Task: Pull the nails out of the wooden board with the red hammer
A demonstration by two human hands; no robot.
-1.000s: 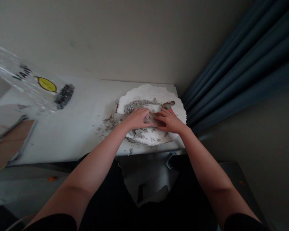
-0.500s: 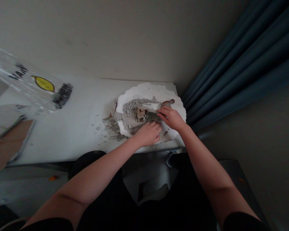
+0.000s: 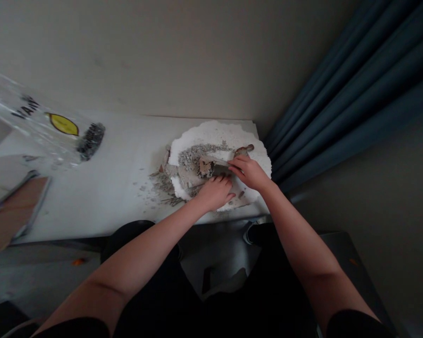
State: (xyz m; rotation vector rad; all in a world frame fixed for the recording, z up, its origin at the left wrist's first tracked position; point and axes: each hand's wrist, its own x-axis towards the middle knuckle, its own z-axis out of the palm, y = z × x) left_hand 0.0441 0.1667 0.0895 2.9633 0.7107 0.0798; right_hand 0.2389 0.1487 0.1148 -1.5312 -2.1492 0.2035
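A white, ragged-edged dish (image 3: 262,162) lies on a white table, with grey crumbs (image 3: 197,154) heaped in it. A brownish crusty lump (image 3: 206,167) sits in the middle of the crumbs. My right hand (image 3: 249,172), over the dish's right side, pinches a thin pale strip-like tool (image 3: 220,162) that reaches left toward the lump; whether its tip touches the lump, I cannot tell. My left hand (image 3: 216,191) is palm down over the dish's near side, just below the lump, thumb apart from the fingers. Behind my right hand rests a brown rounded object (image 3: 244,150), partly hidden.
Dry debris and twig-like bits (image 3: 167,190) are scattered at the dish's left. A clear plastic bag (image 3: 38,119) with a yellow print stands at the left, near a brown flat board (image 3: 17,211). A blue curtain (image 3: 338,103) hangs at the right, and a wall rises behind the table.
My left hand has shifted slightly left, and its thumb has spread away from the fingers. My right hand keeps its pinch on the strip-like tool, nearly in place.
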